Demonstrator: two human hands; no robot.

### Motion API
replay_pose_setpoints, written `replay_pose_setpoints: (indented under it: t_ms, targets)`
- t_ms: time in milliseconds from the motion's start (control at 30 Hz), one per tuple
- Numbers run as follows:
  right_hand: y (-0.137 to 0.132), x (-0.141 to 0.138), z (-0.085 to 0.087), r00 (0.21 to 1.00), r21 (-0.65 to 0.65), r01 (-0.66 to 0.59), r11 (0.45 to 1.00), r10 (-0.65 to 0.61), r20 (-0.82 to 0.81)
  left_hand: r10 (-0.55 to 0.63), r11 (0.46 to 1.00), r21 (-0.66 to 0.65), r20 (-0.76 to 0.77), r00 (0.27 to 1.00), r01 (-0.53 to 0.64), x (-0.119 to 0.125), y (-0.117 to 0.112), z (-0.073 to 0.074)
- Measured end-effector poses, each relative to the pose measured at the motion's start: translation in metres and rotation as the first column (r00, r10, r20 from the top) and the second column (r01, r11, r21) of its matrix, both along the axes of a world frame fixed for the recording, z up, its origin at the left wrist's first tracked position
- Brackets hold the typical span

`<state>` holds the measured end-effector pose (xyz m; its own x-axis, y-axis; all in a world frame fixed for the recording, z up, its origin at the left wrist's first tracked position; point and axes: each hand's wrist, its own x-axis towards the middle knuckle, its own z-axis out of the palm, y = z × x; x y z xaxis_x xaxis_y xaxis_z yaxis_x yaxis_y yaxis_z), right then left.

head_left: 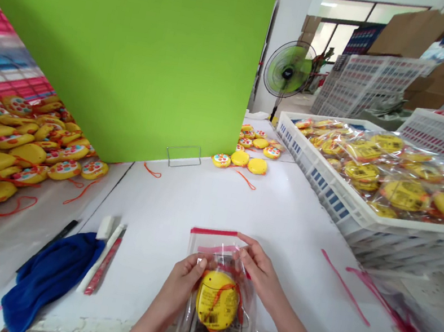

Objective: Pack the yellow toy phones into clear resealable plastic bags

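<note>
Both my hands hold a clear plastic bag over the near edge of a white table. A round yellow toy with a red cord and a barcode label lies inside the bag. My left hand pinches the bag's left side beside the toy. My right hand grips its upper right edge. A red strip runs along the bag's top edge. The lower part of the bag hangs past the table edge.
A heap of yellow toys lies at left, and a smaller group stands at the back. A white crate of bagged toys sits at right. A blue cloth, a black marker and red strips lie nearby.
</note>
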<state>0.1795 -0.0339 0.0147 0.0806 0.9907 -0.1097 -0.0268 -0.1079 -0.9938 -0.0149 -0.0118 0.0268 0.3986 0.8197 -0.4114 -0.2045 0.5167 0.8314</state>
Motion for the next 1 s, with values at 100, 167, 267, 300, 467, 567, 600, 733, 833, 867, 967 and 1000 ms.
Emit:
replay_pose_setpoints:
  t_ms: [100,167,267,300,467,567,600,733,833,867,967,1000]
  targets:
    - [0.0,0.0,-0.004,1.0,0.04,0.005,0.999,-0.005,0.016,-0.036,0.999,0.016,0.019,0.999,0.036,-0.002,0.001,0.002]
    - [0.001,0.004,-0.006,0.996,0.079,0.053,0.995,-0.059,0.07,-0.028,0.999,0.029,0.016,0.999,0.027,-0.002,0.002,0.003]
    - [0.0,0.01,-0.003,0.954,0.154,0.152,0.976,-0.185,0.235,0.031,0.999,0.021,0.012,0.999,-0.032,-0.002,0.005,0.006]
    - [0.0,0.01,0.0,0.919,0.204,0.172,0.964,-0.232,0.32,0.043,0.999,0.022,0.003,0.999,-0.043,-0.001,0.005,0.007]
    - [-0.002,-0.005,0.03,0.722,0.491,-0.049,0.87,-0.309,0.619,-0.024,0.989,0.144,-0.067,0.997,0.033,0.009,0.008,0.015]
    - [0.0,-0.022,0.042,0.661,0.54,-0.252,0.803,-0.265,0.702,-0.089,0.945,0.305,-0.117,0.989,0.121,0.017,0.007,0.024]
    - [0.001,-0.027,0.044,0.635,0.547,-0.295,0.783,-0.267,0.725,-0.096,0.918,0.367,-0.167,0.981,0.152,0.019,0.007,0.027]
    - [0.006,-0.034,0.05,0.561,0.568,-0.371,0.735,-0.309,0.767,-0.03,0.799,0.527,-0.445,0.895,0.289,0.019,0.006,0.038]
    - [0.008,-0.032,0.052,0.562,0.566,-0.352,0.745,-0.316,0.765,-0.025,0.763,0.539,-0.528,0.849,0.357,0.018,0.006,0.041]
    - [0.009,-0.031,0.052,0.58,0.556,-0.335,0.76,-0.299,0.758,-0.037,0.758,0.536,-0.533,0.845,0.372,0.018,0.005,0.042]
    - [0.01,-0.03,0.05,0.721,0.488,-0.216,0.846,-0.199,0.664,-0.079,0.755,0.516,-0.54,0.838,0.404,0.02,0.004,0.043]
    - [0.01,-0.03,0.05,0.796,0.444,-0.15,0.884,-0.159,0.585,-0.093,0.758,0.505,-0.542,0.835,0.412,0.021,0.003,0.043]
